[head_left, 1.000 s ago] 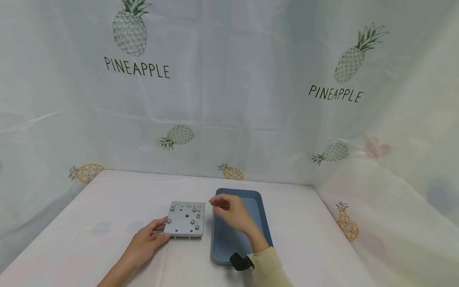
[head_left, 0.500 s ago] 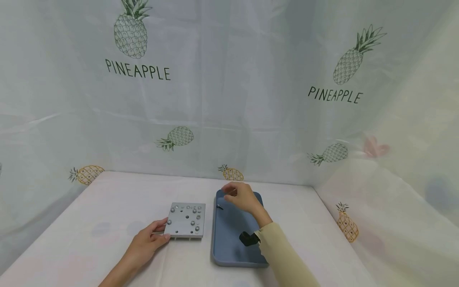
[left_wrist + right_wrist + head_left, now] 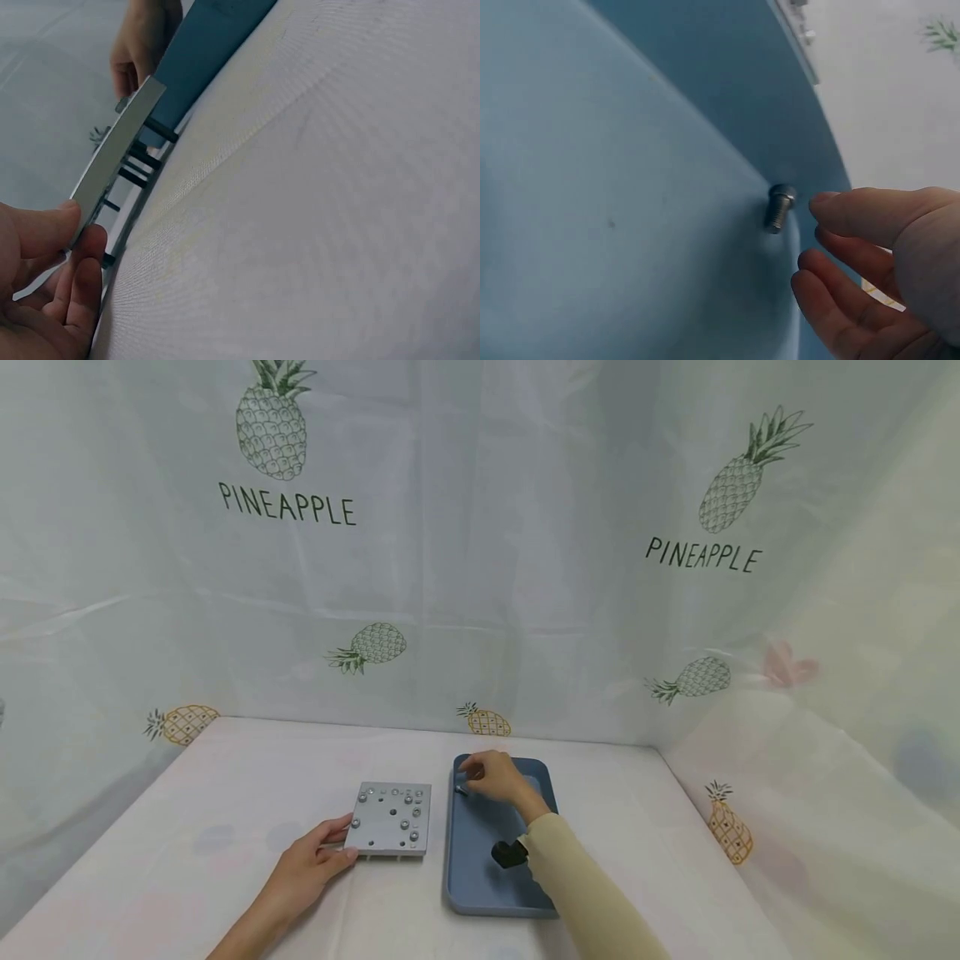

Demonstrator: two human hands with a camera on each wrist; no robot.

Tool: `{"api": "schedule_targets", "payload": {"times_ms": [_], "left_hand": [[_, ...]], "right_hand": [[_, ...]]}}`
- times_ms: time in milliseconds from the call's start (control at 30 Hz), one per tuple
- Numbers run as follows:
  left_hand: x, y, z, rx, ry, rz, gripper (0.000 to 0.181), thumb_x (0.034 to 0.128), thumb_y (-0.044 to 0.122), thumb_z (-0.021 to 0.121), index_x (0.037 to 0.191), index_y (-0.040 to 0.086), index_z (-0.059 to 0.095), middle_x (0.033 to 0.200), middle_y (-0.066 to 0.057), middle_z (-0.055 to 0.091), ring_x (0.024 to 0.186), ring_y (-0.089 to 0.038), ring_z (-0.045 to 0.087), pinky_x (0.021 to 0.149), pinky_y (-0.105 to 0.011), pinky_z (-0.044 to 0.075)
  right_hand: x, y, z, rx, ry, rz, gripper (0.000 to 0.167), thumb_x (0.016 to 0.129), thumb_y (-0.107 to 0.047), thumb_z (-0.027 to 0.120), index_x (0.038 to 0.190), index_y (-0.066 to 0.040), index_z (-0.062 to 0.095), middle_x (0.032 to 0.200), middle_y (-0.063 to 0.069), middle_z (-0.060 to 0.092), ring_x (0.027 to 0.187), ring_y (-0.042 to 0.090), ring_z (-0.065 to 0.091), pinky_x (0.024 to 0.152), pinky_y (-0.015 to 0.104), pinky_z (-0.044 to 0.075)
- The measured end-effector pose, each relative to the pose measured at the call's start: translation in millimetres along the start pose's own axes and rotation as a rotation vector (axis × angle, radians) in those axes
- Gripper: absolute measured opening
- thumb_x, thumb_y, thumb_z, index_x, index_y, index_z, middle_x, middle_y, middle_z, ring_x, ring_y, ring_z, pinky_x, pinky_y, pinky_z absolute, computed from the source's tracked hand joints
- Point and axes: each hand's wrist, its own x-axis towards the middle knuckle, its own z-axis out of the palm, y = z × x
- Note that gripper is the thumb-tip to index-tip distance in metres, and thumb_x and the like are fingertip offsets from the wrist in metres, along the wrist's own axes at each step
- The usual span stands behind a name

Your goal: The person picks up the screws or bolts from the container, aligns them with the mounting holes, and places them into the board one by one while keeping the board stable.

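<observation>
My left hand [image 3: 306, 867] grips the near left corner of a square metal plate [image 3: 377, 833] between thumb and fingers. Several socket head screws stand in the plate, and the left wrist view shows their dark shanks [image 3: 132, 176] sticking out below it. A single socket head screw [image 3: 780, 208] lies in the far left corner of the blue tray [image 3: 480, 885], against the wall. Close by it is my right hand [image 3: 498, 778], thumb and fingers apart; in the right wrist view a small gap separates the fingertips from the screw.
The tray stands just right of the plate on a white cloth-covered table [image 3: 247, 777]. Behind and to the right hangs a curtain [image 3: 480, 568] printed with pineapples. A black wrist camera [image 3: 510, 853] sits at my right cuff, above the tray.
My right hand has gone from above the tray's left rim, beside the plate, back over the tray's far end, then lowered slightly leftward to the screw. My left hand keeps its hold.
</observation>
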Motion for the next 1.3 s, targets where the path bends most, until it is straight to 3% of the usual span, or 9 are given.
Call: {"api": "schedule_targets", "payload": {"times_ms": [400, 667, 933, 1133, 1300], "left_hand": [[1.0, 0.1, 0.8, 0.002, 0.001, -0.011, 0.064, 0.0991, 0.026, 0.078, 0.156, 0.01, 0.053, 0.142, -0.014, 0.065, 0.104, -0.012, 0.072, 0.098, -0.038, 0.052], [1.6, 0.7, -0.1, 0.003, 0.006, -0.014, 0.064, 0.0984, 0.026, 0.078, 0.155, 0.01, 0.054, 0.141, -0.014, 0.066, 0.104, -0.013, 0.072, 0.09, -0.027, 0.052], [-0.9, 2.8, -0.1, 0.005, 0.006, -0.013, 0.063, 0.0985, 0.025, 0.078, 0.154, 0.009, 0.054, 0.14, -0.014, 0.066, 0.103, -0.013, 0.073, 0.099, -0.043, 0.053], [-0.2, 1.9, -0.4, 0.02, 0.009, 0.007, 0.063, 0.0982, 0.026, 0.079, 0.154, 0.009, 0.055, 0.14, -0.014, 0.067, 0.1, -0.011, 0.072, 0.09, -0.027, 0.051], [0.5, 0.3, 0.4, 0.012, 0.007, 0.003, 0.064, 0.0981, 0.027, 0.079, 0.155, 0.01, 0.054, 0.141, -0.013, 0.066, 0.099, -0.01, 0.072, 0.09, -0.026, 0.05]], "right_hand": [[5.1, 1, 13, -0.05, -0.003, 0.045, 0.021, 0.091, 0.003, 0.079, 0.111, -0.001, 0.078, 0.1, 0.007, 0.076, 0.093, 0.019, 0.071, 0.086, 0.039, 0.058], [6.7, 1, 15, -0.085, -0.007, 0.067, 0.019, 0.092, 0.002, 0.08, 0.11, -0.003, 0.079, 0.095, 0.003, 0.075, 0.087, 0.013, 0.067, 0.084, 0.035, 0.057], [6.5, 2, 18, -0.09, -0.023, 0.05, 0.013, 0.091, 0.003, 0.079, 0.101, -0.005, 0.08, 0.094, 0.006, 0.076, 0.084, 0.011, 0.065, 0.08, 0.032, 0.057], [8.2, 2, 20, -0.111, -0.012, 0.044, 0.012, 0.09, 0.003, 0.08, 0.098, -0.006, 0.08, 0.09, 0.004, 0.076, 0.08, 0.01, 0.064, 0.078, 0.031, 0.056], [7.0, 1, 19, -0.136, -0.023, 0.035, 0.012, 0.091, 0.002, 0.078, 0.1, -0.006, 0.08, 0.089, 0.001, 0.074, 0.08, 0.009, 0.062, 0.077, 0.029, 0.054]]}}
